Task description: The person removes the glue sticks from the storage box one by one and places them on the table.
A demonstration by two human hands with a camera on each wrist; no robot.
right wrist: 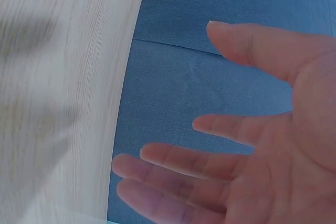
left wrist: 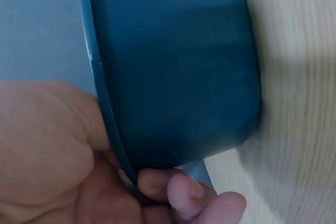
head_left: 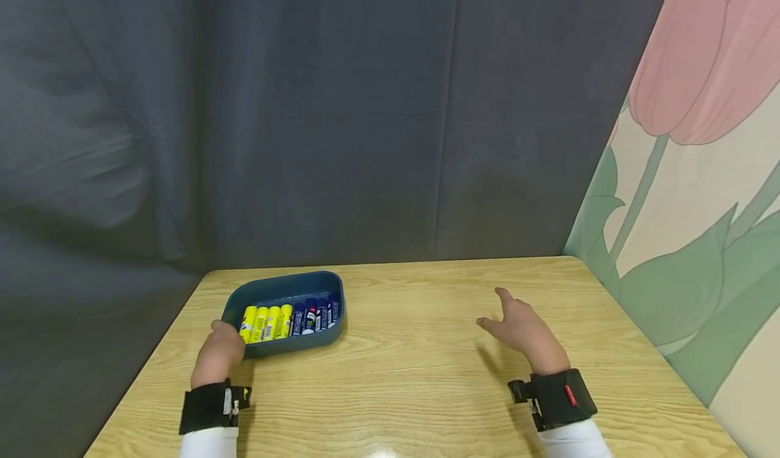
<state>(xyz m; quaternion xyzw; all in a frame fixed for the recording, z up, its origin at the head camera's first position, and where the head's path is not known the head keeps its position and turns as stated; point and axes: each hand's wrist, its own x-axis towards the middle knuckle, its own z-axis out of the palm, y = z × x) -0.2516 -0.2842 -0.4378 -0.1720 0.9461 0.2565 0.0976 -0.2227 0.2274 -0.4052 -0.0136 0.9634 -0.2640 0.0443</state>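
Observation:
A dark teal plastic basket with rounded corners is on the left part of the wooden table. Inside it lie several yellow glue sticks and several dark blue glue sticks, side by side in a row. My left hand grips the basket's left end; in the left wrist view its fingers curl under the rim, the thumb side over it. My right hand hovers above the right side of the table, fingers spread, nothing in it.
The pale wooden table runs back to a dark grey curtain. At the right stands a wall with painted tulips, close along the table's right edge. Black camera straps wrap both wrists.

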